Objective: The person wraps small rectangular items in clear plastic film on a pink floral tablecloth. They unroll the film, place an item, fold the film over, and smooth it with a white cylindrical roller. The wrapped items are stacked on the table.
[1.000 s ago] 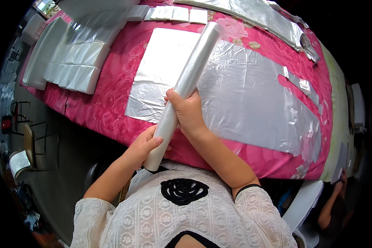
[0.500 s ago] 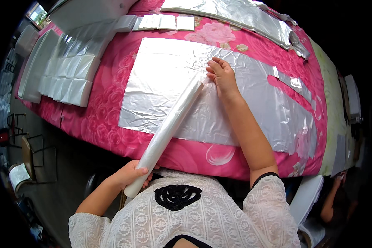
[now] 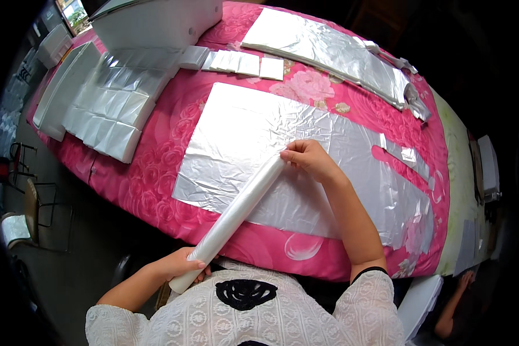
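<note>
A long, whitish translucent roll of plastic film [image 3: 234,216] slants from near my body up over the table. My left hand [image 3: 184,265] is wrapped round its lower end. At the upper end my right hand [image 3: 308,158] pinches the tip between thumb and fingers. Beneath the roll lies a flat, wrinkled plastic bag [image 3: 230,138], silvery white, with a slot between two handle strips at its right side. Part of the bag is hidden under the roll and my right forearm.
The table has a pink floral cloth [image 3: 155,190]. A stack of plastic bags [image 3: 323,52] lies at the far side. Rows of small folded white packets [image 3: 118,109] sit at left beside a white box [image 3: 155,26]. A chair [image 3: 32,210] stands left; another person's arm [image 3: 452,305] shows lower right.
My right hand has come down from above the roll's upper end and closed on the tip. The whole view has shifted, with the table lower in the picture.
</note>
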A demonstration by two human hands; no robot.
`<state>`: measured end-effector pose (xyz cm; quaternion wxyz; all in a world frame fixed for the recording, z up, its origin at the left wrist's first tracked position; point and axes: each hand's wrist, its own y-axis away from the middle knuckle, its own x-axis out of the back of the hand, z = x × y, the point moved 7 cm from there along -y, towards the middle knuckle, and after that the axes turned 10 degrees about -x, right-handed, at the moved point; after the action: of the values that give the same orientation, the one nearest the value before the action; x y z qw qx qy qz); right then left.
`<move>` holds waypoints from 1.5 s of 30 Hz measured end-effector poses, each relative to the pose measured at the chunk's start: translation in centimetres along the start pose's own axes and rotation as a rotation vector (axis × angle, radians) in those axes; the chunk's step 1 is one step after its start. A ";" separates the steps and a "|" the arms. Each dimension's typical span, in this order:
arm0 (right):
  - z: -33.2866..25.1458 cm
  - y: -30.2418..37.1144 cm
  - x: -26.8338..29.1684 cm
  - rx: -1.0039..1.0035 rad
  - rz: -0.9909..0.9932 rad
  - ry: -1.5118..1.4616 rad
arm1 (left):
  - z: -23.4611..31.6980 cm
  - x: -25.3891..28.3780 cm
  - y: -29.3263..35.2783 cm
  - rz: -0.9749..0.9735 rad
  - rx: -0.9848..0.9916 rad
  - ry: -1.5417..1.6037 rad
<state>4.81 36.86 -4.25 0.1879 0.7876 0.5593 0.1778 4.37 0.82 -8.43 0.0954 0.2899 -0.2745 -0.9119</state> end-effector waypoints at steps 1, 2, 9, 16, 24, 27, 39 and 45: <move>0.5 -0.2 0.4 0.004 0.007 -0.019 | -0.1 0.2 -0.3 -0.007 0.009 -0.011; 0.9 -0.2 0.7 0.000 0.018 -0.055 | -0.2 0.3 -0.1 -0.001 0.027 -0.024; 1.8 0.7 14.9 0.105 0.642 0.070 | -3.4 2.6 2.3 -0.123 0.110 0.077; 4.0 3.3 25.0 0.197 0.952 0.140 | -0.1 6.5 7.7 -0.222 0.364 -0.191; -0.7 -1.7 12.4 0.291 0.534 0.017 | 14.2 -0.7 -1.4 -0.297 -0.218 -1.166; -1.3 -3.8 9.6 0.276 0.427 0.091 | 17.5 -2.6 -4.6 -0.108 -0.321 -1.613; -2.5 -5.8 7.7 0.106 0.336 0.154 | 9.2 -8.5 -9.1 -0.352 -0.937 -1.828; -4.3 -1.8 6.5 0.325 0.635 0.347 | 8.1 -9.1 -8.8 -0.314 -0.883 -1.836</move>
<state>3.22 43.94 -0.98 -0.1011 0.8991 0.3322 0.2667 6.95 14.79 -3.51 -0.1732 -0.5469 0.1589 -0.8036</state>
